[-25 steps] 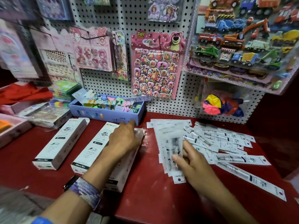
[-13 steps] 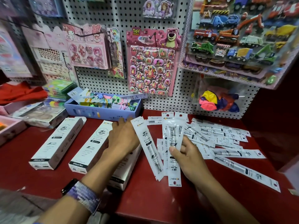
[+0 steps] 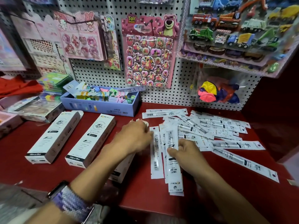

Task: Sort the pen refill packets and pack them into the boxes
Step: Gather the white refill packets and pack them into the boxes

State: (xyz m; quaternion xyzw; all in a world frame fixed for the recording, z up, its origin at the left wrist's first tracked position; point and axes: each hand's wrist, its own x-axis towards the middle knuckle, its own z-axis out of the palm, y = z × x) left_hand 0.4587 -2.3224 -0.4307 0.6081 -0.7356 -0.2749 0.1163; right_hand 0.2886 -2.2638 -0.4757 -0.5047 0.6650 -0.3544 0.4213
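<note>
We note the left hand is off the third white box in the lower centre of the frame and now sits at the left edge of the refill packets, blurred. A single packet, earlier slanted beside the bundle, now lies straight against it. The right hand pinches the bundle lower in the frame than before.

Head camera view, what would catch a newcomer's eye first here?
Probably the white refill packets fanned over the red table, with the right hand pinching a small stack. Next, two long white boxes lying left, and the pink bear sticker sheet on the pegboard.
</note>
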